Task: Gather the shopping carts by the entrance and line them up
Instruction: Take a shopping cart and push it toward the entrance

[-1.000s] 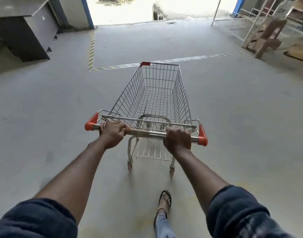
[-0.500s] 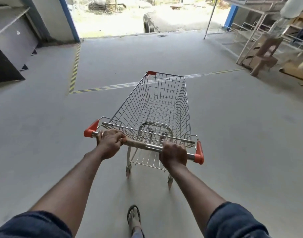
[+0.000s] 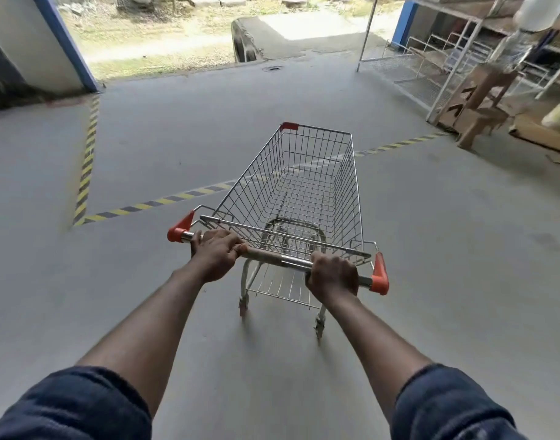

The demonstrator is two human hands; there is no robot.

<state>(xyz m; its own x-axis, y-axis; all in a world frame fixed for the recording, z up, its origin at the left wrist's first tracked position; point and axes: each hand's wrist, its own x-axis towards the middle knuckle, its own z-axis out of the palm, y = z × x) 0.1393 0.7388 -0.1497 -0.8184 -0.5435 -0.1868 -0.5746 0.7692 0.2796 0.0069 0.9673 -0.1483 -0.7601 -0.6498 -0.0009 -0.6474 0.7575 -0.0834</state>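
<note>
An empty wire shopping cart (image 3: 307,185) with orange handle caps stands on the grey concrete floor in front of me, its nose pointing toward the open entrance and angled a little right. My left hand (image 3: 216,251) grips the left part of the handle bar (image 3: 274,257). My right hand (image 3: 333,276) grips the bar near its right orange cap. Both arms are stretched out. The cart's front crosses a yellow-and-black floor stripe (image 3: 151,204).
The open entrance (image 3: 228,36) lies ahead, flanked by a blue-edged wall (image 3: 50,49) on the left. White metal shelving (image 3: 447,68), brown plastic stools (image 3: 481,106) and cardboard (image 3: 539,131) crowd the right side. A floor drain (image 3: 273,68) sits near the threshold.
The cart has rolled forward and turned rightward toward the entrance; the dark counter at left has slid out of view and my foot no longer shows. Both hands kept their grip.
</note>
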